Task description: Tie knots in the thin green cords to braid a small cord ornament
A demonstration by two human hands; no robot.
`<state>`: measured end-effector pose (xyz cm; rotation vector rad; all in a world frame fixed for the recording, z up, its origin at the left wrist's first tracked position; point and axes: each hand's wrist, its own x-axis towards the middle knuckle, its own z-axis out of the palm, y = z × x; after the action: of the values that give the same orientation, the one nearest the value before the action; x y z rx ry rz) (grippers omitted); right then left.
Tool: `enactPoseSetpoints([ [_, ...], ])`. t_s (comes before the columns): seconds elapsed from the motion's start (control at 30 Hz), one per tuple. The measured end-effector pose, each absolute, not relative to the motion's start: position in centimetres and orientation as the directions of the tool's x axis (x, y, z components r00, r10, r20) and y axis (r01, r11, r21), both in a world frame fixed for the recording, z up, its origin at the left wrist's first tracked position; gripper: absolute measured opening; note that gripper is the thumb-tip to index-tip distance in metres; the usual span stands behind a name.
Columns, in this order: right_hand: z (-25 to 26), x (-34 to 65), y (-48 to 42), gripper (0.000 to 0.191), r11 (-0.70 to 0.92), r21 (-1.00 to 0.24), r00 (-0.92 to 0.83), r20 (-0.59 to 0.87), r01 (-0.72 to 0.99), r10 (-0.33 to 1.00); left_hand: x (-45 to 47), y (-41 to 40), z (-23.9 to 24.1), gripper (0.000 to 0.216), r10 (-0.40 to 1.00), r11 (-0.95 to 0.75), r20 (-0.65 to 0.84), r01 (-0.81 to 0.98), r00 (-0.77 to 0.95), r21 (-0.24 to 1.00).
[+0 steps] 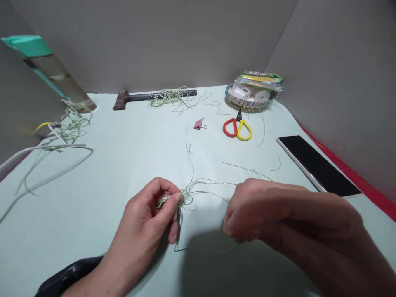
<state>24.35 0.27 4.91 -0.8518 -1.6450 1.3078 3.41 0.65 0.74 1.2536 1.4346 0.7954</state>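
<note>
My left hand [150, 218] pinches a small bundle of knotted green and pale cord [161, 201] between thumb and forefinger, just left of the table's middle. Thin loose strands [210, 181] fan out from the pinch, some upward and some to the right. Those on the right run to my right hand [278, 214], whose fingers are curled together over the strand ends. Its fingertips face away from me, so the exact grip is partly hidden. One strand hangs below my left fingers to the tabletop.
Beyond the hands lie a pink binder clip [199, 124], red-and-yellow scissors [238, 127], and a hammer-like tool [139, 97] under tangled cord [168, 98]. A basket [247, 103] holds tape rolls and a packet. A phone [318, 165] lies right; a bottle [58, 74] and white cable [62, 175] are left.
</note>
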Motion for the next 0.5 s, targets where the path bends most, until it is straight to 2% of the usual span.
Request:
enactPoseSetpoints([
  [0.07,4.8,23.8,0.2,0.020,0.128,-0.992,-0.382,0.121,-0.005,0.916,3.3,0.6,0.7,0.021,0.964,0.228,-0.257,0.289,0.063,0.930],
  [0.17,3.9,22.6,0.1,0.010,-0.183,-0.983,-0.327,-0.163,-0.030,0.931,3.3,0.5,0.6,0.020,0.971,0.209,-0.234,0.315,0.043,0.926],
  [0.23,3.3,22.0,0.2,0.015,-0.350,-0.934,-0.332,-0.309,-0.071,0.891,3.3,0.3,0.7,0.019,0.975,0.198,-0.219,0.340,0.024,0.919],
  [0.5,2.3,21.0,1.2,0.028,-0.536,-0.840,-0.356,-0.477,-0.084,0.804,3.3,-0.5,0.6,0.014,0.989,0.122,-0.145,0.411,0.025,0.903],
])
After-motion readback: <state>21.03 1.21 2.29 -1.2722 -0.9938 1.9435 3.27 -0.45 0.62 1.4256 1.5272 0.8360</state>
